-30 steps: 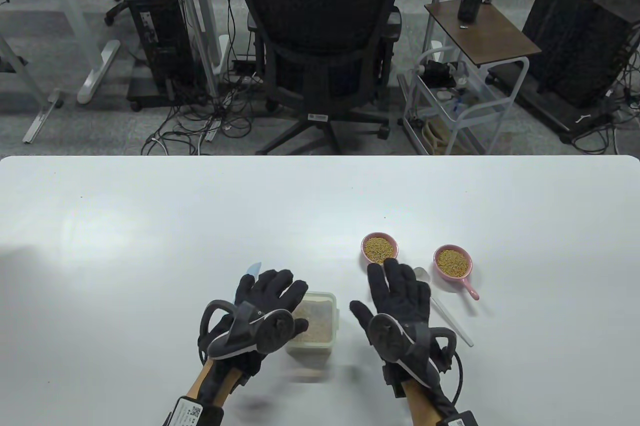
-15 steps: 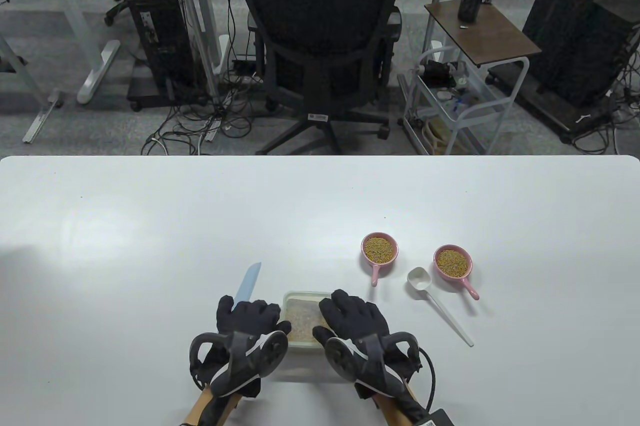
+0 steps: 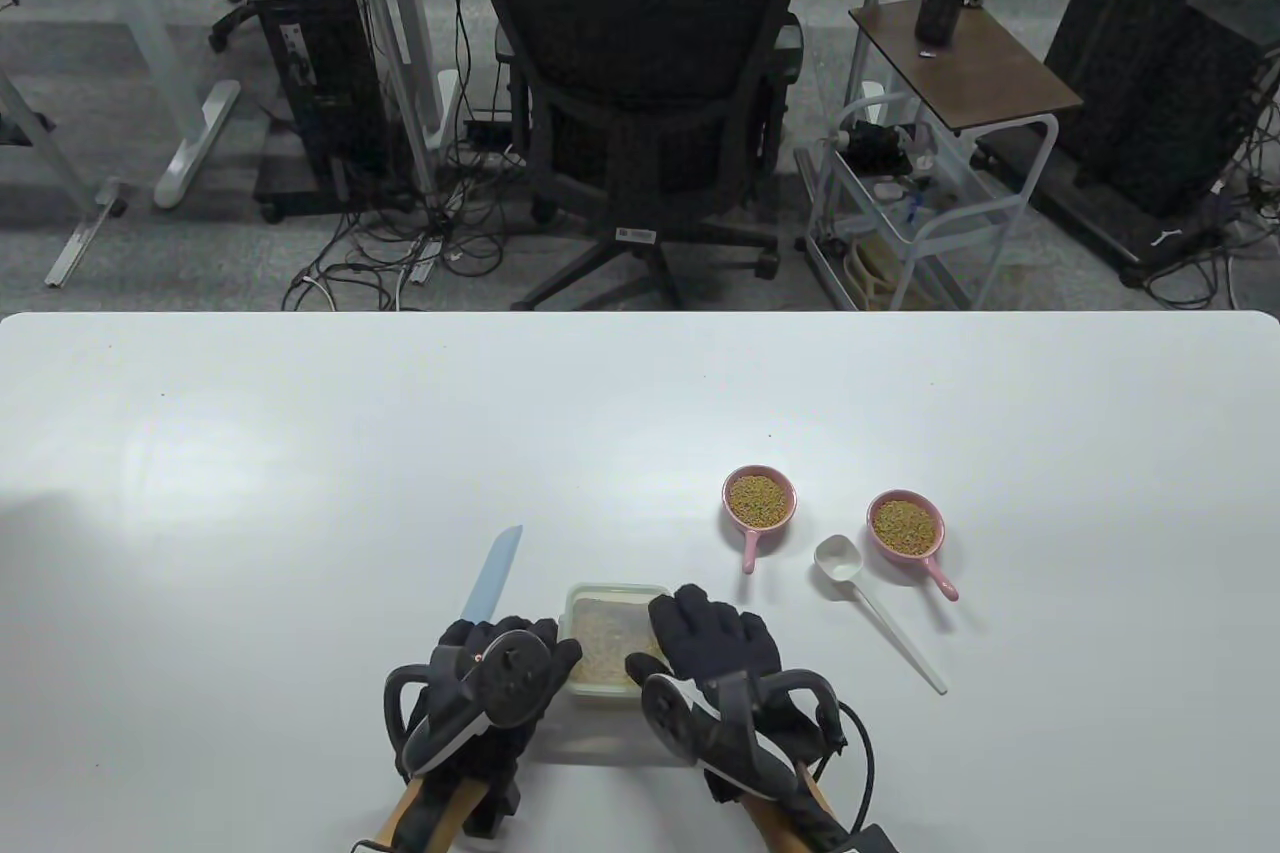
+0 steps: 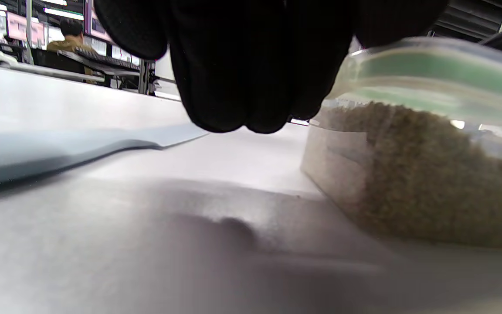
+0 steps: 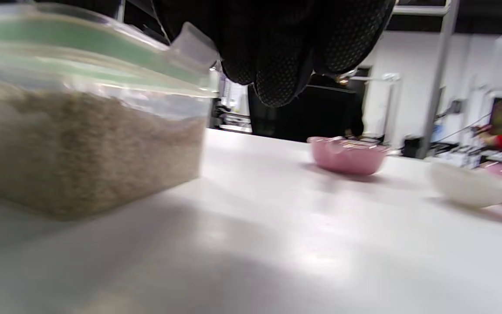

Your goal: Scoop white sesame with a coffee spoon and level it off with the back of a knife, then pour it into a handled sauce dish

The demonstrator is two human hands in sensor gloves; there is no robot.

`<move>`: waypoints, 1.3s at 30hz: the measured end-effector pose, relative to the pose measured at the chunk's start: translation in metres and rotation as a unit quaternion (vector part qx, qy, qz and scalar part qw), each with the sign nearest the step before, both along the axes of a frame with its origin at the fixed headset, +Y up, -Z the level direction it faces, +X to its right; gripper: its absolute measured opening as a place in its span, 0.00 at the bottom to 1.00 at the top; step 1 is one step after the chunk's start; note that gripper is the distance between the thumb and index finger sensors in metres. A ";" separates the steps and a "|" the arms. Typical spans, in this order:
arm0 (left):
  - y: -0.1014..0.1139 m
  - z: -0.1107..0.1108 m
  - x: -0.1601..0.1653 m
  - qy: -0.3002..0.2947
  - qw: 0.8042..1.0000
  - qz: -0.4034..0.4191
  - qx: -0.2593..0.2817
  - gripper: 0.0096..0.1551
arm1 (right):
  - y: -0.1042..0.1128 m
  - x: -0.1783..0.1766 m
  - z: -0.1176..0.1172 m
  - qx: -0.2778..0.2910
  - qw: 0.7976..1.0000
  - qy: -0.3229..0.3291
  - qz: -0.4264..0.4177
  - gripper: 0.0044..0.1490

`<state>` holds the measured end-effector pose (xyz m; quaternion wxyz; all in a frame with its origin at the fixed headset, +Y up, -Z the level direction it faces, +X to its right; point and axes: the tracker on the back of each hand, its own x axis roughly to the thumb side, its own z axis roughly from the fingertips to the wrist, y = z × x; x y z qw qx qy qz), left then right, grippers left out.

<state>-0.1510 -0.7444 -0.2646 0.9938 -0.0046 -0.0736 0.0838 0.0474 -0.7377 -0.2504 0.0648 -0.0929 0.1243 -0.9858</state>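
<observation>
A clear lidded box of white sesame [image 3: 606, 635] stands near the table's front edge. My left hand [image 3: 545, 641] curls its fingers [image 4: 242, 87] against the box's left rim. My right hand [image 3: 680, 625] lies over the right edge of the lid, its fingertips [image 5: 277, 65] hooked at a lid tab. The box [image 4: 429, 174] [image 5: 81, 144] shows a green seal under the lid. A light-blue knife [image 3: 492, 578] [image 4: 59, 148] lies left of the box. The white coffee spoon [image 3: 840, 558] [image 5: 469, 185] lies to the right. Two pink handled dishes [image 3: 760, 500] [image 3: 905, 525] hold brownish grain.
The white table [image 3: 300, 493] stretches wide to the left and far side. Beyond its far edge stand an office chair [image 3: 640, 93] with a person seated, a small trolley [image 3: 930, 193] and desks.
Both hands have drawn back toward me and closed in on the sesame box. The right hand left the area by the dishes, uncovering the spoon; the left hand uncovered the knife blade.
</observation>
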 end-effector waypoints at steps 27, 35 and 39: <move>0.042 0.010 -0.032 0.059 0.982 -0.093 0.151 0.38 | 0.043 0.043 0.007 -0.020 0.991 -0.015 -0.131 0.32; 0.051 0.008 -0.094 0.140 0.960 -0.137 0.199 0.52 | 0.050 0.096 0.017 0.171 0.968 -0.099 -0.157 0.45; 0.026 -0.001 -0.114 0.151 0.974 -0.117 0.125 0.54 | 0.027 0.113 0.003 0.107 0.968 -0.152 -0.167 0.50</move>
